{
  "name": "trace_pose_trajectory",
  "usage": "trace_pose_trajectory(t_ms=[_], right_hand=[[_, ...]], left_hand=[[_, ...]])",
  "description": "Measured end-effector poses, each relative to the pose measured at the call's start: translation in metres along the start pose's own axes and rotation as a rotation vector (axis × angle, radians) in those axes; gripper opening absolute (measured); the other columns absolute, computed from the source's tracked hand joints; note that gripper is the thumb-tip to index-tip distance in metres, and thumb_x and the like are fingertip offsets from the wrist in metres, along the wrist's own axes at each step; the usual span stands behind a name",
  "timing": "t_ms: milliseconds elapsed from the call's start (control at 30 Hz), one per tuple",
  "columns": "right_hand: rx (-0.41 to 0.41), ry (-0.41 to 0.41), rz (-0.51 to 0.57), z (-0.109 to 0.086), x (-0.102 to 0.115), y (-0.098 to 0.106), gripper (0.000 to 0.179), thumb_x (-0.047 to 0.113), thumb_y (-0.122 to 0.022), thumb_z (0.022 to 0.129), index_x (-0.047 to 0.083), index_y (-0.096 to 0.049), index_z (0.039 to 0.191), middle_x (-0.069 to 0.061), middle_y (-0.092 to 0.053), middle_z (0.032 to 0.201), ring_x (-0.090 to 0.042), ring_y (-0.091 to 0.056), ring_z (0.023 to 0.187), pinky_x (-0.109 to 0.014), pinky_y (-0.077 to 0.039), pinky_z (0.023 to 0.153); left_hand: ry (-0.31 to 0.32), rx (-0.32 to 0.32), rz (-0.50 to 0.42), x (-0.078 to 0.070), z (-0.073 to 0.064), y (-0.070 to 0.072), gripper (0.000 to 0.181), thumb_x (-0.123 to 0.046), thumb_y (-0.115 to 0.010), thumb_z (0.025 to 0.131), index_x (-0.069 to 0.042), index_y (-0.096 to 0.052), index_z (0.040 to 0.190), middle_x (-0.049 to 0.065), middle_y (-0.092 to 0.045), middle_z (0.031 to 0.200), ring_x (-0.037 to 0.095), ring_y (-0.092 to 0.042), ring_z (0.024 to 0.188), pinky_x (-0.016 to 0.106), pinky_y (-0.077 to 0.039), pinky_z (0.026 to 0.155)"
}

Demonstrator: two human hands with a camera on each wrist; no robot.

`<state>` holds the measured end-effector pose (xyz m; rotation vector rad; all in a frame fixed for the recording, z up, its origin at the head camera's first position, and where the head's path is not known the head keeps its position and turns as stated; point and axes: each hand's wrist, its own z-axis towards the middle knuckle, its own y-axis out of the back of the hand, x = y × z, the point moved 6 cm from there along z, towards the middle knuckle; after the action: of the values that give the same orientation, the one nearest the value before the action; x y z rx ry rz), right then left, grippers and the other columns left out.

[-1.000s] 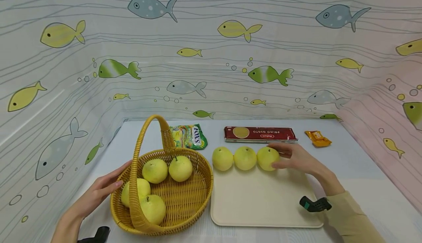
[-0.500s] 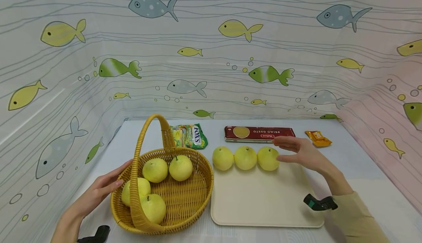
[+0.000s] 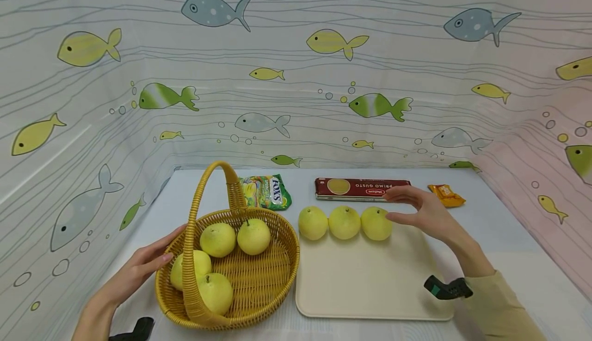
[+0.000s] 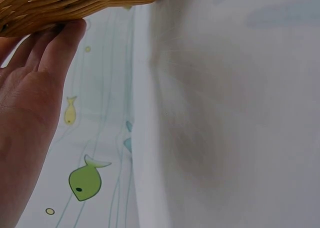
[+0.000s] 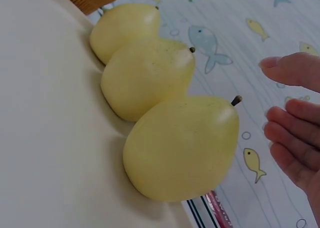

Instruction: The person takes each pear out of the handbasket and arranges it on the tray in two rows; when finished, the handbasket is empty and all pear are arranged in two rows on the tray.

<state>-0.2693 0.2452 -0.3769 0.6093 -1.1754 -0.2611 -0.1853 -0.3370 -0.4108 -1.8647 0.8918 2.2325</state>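
My left hand rests against the left side of a wicker basket with a tall handle, thumb tip at the rim. In the left wrist view its extended fingers touch the woven wall. Several yellow pears lie inside, among them a front pear and a back pear. Three more pears stand in a row along the far edge of a cream tray: left, middle and right. My right hand, holding nothing, hovers beside the right pear, thumb and fingers apart.
Behind the pears lies a dark red biscuit pack. A small orange packet is at the back right. A green candy bag lies behind the basket. Fish-print cloth walls surround the table.
My right hand has drawn back to the right from the right pear, its fingers coming off it. The left hand, basket and pears stay in place.
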Motion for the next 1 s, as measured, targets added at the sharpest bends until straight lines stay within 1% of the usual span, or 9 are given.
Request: trace_pose_trajectory(t_ms=[133, 167, 367, 400, 633, 700, 867, 933, 1000], right_hand=[[-0.012, 0.005, 0.006, 0.000, 0.005, -0.001, 0.050, 0.022, -0.082, 0.084, 0.006, -0.062, 0.127, -0.006, -0.067, 0.120, -0.026, -0.063, 0.113, -0.008, -0.041, 0.098], [-0.013, 0.002, 0.006, 0.000, 0.006, -0.001, 0.050, 0.022, -0.082, 0.084, 0.007, -0.062, 0.127, -0.007, -0.067, 0.121, -0.022, -0.064, 0.113, -0.009, -0.041, 0.098], [-0.005, -0.019, -0.010, 0.000, 0.010, -0.004, 0.049, 0.026, -0.083, 0.083, 0.010, -0.063, 0.126, -0.012, -0.067, 0.123, -0.023, -0.063, 0.114, -0.007, -0.041, 0.097], [-0.004, -0.019, -0.011, 0.000, 0.011, -0.005, 0.049, 0.026, -0.083, 0.083, 0.010, -0.063, 0.125, -0.012, -0.067, 0.123, -0.025, -0.063, 0.115, -0.006, -0.040, 0.096], [0.002, -0.007, -0.005, -0.002, 0.014, -0.010, 0.047, 0.025, -0.083, 0.084, 0.011, -0.064, 0.124, -0.010, -0.067, 0.122, -0.014, -0.063, 0.112, -0.007, -0.042, 0.095], [0.006, -0.010, -0.004, -0.003, 0.015, -0.013, 0.046, 0.025, -0.083, 0.083, 0.012, -0.065, 0.124, -0.008, -0.067, 0.121, -0.017, -0.063, 0.113, -0.007, -0.041, 0.096], [0.033, 0.026, 0.019, -0.002, 0.022, -0.026, 0.046, 0.024, -0.083, 0.083, 0.012, -0.065, 0.124, -0.003, -0.068, 0.119, -0.027, -0.063, 0.114, -0.012, -0.043, 0.100], [0.045, 0.049, 0.034, 0.001, 0.027, -0.032, 0.046, 0.022, -0.083, 0.083, 0.011, -0.065, 0.125, -0.002, -0.069, 0.119, -0.027, -0.064, 0.114, -0.016, -0.044, 0.102], [0.054, 0.070, 0.043, 0.005, 0.035, -0.038, 0.046, 0.021, -0.083, 0.083, 0.012, -0.066, 0.125, -0.001, -0.069, 0.118, -0.023, -0.064, 0.113, -0.022, -0.046, 0.103]], left_hand=[[0.005, 0.000, 0.007, 0.001, 0.000, 0.000, 0.056, 0.000, -0.032, 0.106, -0.008, -0.020, 0.160, -0.020, -0.027, 0.161, -0.015, -0.023, 0.142, 0.007, -0.030, 0.105], [0.007, 0.000, 0.007, 0.001, 0.000, 0.000, 0.056, -0.001, -0.033, 0.106, -0.008, -0.020, 0.160, -0.020, -0.027, 0.161, -0.015, -0.023, 0.142, 0.007, -0.030, 0.105], [0.005, 0.001, 0.003, 0.000, 0.000, 0.000, 0.057, 0.000, -0.032, 0.106, -0.008, -0.019, 0.161, -0.020, -0.027, 0.161, -0.015, -0.023, 0.142, 0.006, -0.030, 0.104], [0.004, 0.001, 0.004, 0.000, 0.000, 0.000, 0.057, 0.000, -0.032, 0.106, -0.008, -0.019, 0.160, -0.020, -0.027, 0.161, -0.015, -0.023, 0.142, 0.007, -0.030, 0.105], [0.002, 0.017, -0.030, 0.000, 0.002, -0.002, 0.056, -0.001, -0.031, 0.107, -0.008, -0.018, 0.161, -0.018, -0.026, 0.162, -0.014, -0.023, 0.142, 0.006, -0.030, 0.104], [0.000, 0.026, -0.044, 0.002, 0.003, -0.003, 0.056, -0.001, -0.031, 0.107, -0.009, -0.017, 0.161, -0.017, -0.025, 0.163, -0.014, -0.023, 0.143, 0.006, -0.030, 0.104], [-0.003, 0.023, -0.037, 0.003, 0.002, -0.003, 0.057, 0.001, -0.030, 0.106, -0.009, -0.017, 0.161, -0.016, -0.025, 0.163, -0.013, -0.023, 0.143, 0.006, -0.030, 0.104], [-0.005, 0.017, -0.028, 0.002, 0.001, -0.002, 0.057, 0.001, -0.030, 0.106, -0.009, -0.018, 0.161, -0.016, -0.025, 0.163, -0.013, -0.023, 0.143, 0.006, -0.030, 0.105], [-0.008, 0.014, -0.021, 0.001, 0.001, -0.001, 0.057, 0.001, -0.030, 0.106, -0.009, -0.018, 0.161, -0.015, -0.025, 0.163, -0.013, -0.023, 0.143, 0.007, -0.029, 0.105]])
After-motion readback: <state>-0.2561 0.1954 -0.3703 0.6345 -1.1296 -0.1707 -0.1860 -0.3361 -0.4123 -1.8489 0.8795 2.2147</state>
